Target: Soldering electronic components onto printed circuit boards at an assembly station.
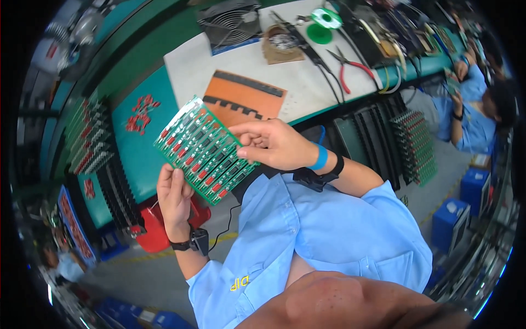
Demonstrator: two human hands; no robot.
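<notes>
A green circuit board (204,152) with rows of small red and black components is held up, tilted, before my chest. My left hand (175,192) grips its lower left edge, with the thumb on the upper face. On the opposite edge, the thumb and forefinger of my right hand (279,143) close on the board. Behind it lies an orange sheet (262,90) with black notched strips, partly covered by the board. Loose red components (141,114) are scattered on the green bench mat (127,159), left of the board.
Slotted racks hold boards at left (90,137) and right (413,145). A fan (230,24), a tin of metal shavings (282,40), green solder spool (323,27) and red-handled pliers (349,67) occupy the bench's far side. A red stool (156,233) stands below. Another person (474,112) works at far right.
</notes>
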